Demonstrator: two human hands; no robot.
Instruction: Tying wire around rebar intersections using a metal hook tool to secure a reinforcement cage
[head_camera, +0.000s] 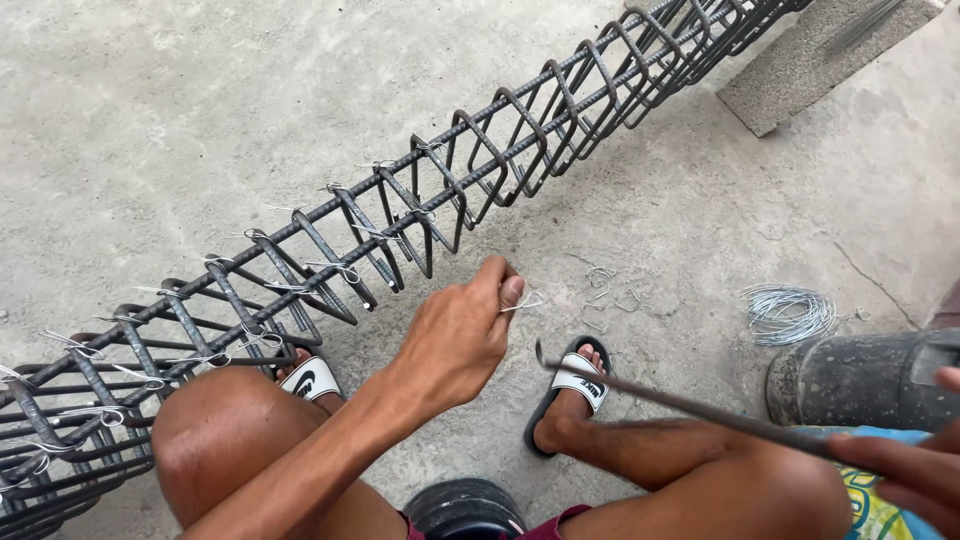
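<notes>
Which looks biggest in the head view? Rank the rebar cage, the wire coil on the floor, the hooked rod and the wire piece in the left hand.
1. rebar cage
2. hooked rod, though it is nearer the camera
3. wire coil
4. wire piece

The left hand pinches a short, bent piece of thin silver wire beside a long cage of dark ribbed steel bars — the right hand grips a slim hooked metal rod.

No packages, labels, signs or screens show anywhere on the concrete floor.
</notes>
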